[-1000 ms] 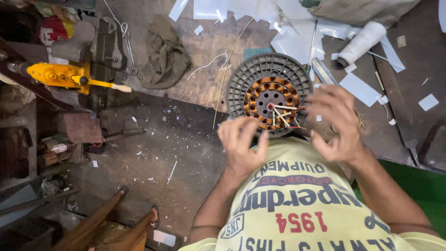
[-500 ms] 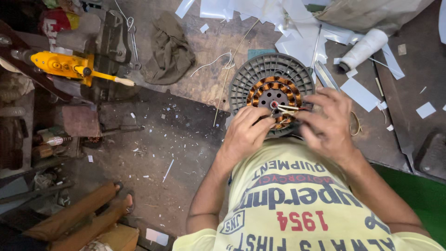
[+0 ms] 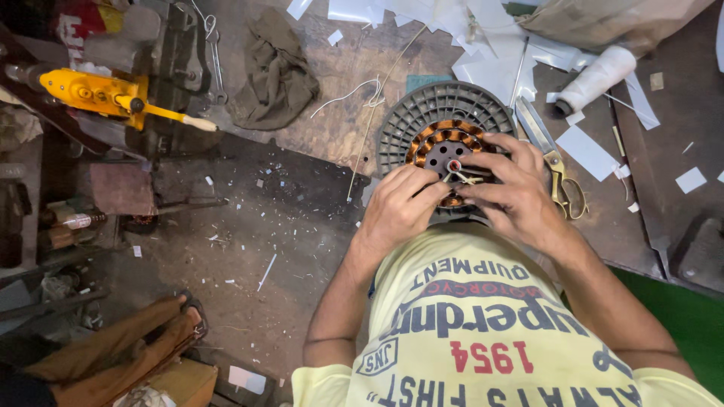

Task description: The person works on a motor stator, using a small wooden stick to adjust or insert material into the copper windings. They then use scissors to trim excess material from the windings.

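A round grey motor stator (image 3: 422, 117) with copper windings (image 3: 434, 132) lies on the floor in front of me. My left hand (image 3: 396, 207) rests on its near left part, fingers curled onto the winding ring. My right hand (image 3: 513, 188) covers its right side, with fingertips pinching thin pale wire ends (image 3: 461, 177) beside the central hub (image 3: 453, 165). My yellow printed shirt (image 3: 483, 324) fills the lower frame and hides the stator's near edge.
Scissors with brass handles (image 3: 554, 154) lie right of the stator. A white thread spool (image 3: 599, 75) and white paper strips (image 3: 498, 68) lie behind. A yellow hand winder (image 3: 105, 94) stands at far left, near a dark rag (image 3: 275, 71). A sandalled foot (image 3: 185, 316) shows at lower left.
Both hands moved forward from above my shirt onto the stator and closed on its windings and wire ends. The camera view shifted slightly.
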